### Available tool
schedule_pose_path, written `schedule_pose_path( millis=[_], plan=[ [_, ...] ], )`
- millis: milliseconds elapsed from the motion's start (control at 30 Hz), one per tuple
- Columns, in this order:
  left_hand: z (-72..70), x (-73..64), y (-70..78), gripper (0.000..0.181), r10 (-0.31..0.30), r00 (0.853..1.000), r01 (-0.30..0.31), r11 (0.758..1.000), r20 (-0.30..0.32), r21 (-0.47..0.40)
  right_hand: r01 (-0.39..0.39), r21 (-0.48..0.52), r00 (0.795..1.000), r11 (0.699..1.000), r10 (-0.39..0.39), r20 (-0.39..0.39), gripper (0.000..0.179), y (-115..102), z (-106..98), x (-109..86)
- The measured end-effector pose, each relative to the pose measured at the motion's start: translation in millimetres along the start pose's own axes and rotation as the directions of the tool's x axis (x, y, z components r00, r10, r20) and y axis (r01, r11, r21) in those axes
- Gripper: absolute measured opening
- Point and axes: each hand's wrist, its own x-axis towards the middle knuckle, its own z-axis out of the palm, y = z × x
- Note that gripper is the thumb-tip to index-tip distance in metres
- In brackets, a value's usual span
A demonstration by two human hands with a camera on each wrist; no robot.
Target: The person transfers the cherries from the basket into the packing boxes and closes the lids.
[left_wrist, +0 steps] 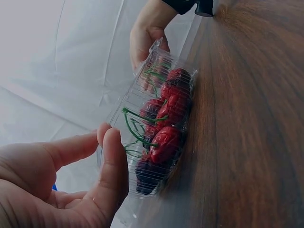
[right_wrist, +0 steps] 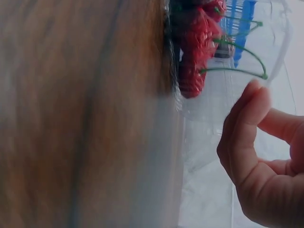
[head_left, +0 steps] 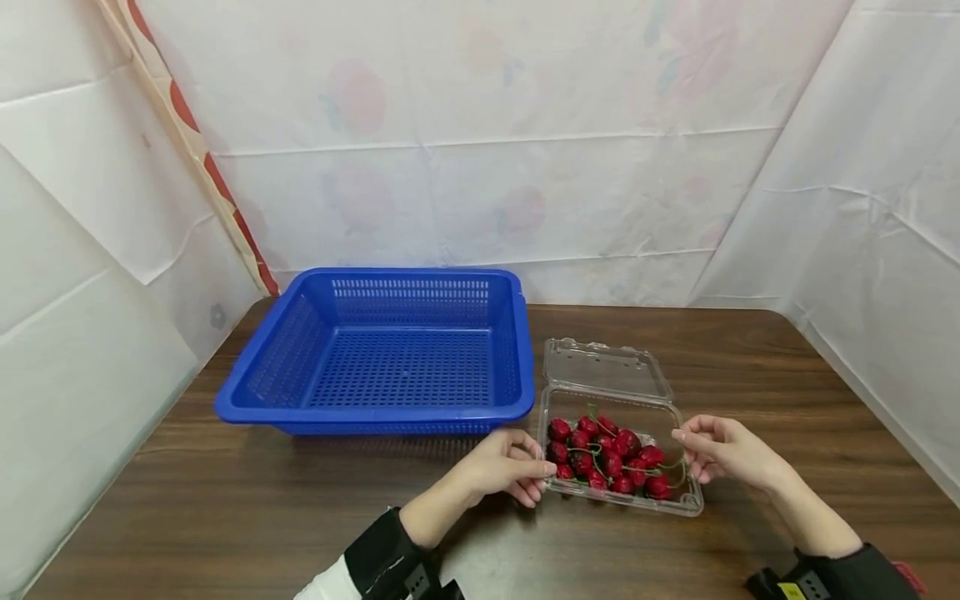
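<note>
A clear plastic clamshell box sits on the table with its lid folded open to the back. Red cherries with green stems lie inside it. My left hand pinches the box's left rim between thumb and fingertips. At the opposite side, my right hand pinches the right rim in the same way. In the left wrist view, the cherries show through the ribbed side wall. Part of the box lies outside the right wrist view, where stems arch near the fingertips.
A blue perforated basket stands to the left of the box, near the back of the wooden table. White cloth sheeting surrounds the table at the back and both sides. A small red item shows beside the right sleeve.
</note>
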Motion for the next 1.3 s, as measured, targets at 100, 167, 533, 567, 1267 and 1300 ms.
schedule_pose_path(
  millis=[100,167,533,567,1267,1300],
  plan=[
    [0.6,-0.7,0.4,0.013,-0.005,1.000,0.005,1.000,0.006,-0.009,-0.009,0.003,0.999,1.000,0.009,0.038,0.028,-3,-4,-1.1],
    [0.7,-1.4,0.5,0.013,-0.006,1.000,0.007,1.000,0.008,-0.013,-0.034,-0.007,0.998,0.999,0.034,0.047,0.031,-6,-7,-0.3],
    [-0.1,-1.4,-2.0,0.014,-0.014,1.000,0.014,0.999,0.013,-0.038,-0.163,-0.049,0.985,0.985,0.160,-0.064,0.046,-19,-33,25.2],
    [-0.1,-1.1,-1.9,0.014,-0.011,1.000,0.012,0.999,0.014,-0.039,-0.174,-0.048,0.983,0.984,0.170,-0.072,0.048,-19,-35,28.6],
    [-0.6,-0.2,0.5,0.013,-0.006,1.000,0.006,1.000,0.019,-0.008,-0.280,0.050,0.960,0.959,0.281,-0.019,0.053,-9,-65,85.4],
    [-0.5,-0.2,0.7,0.013,-0.005,1.000,0.005,1.000,0.019,-0.008,-0.278,0.057,0.960,0.959,0.280,-0.020,0.050,-9,-65,86.2]
  ],
)
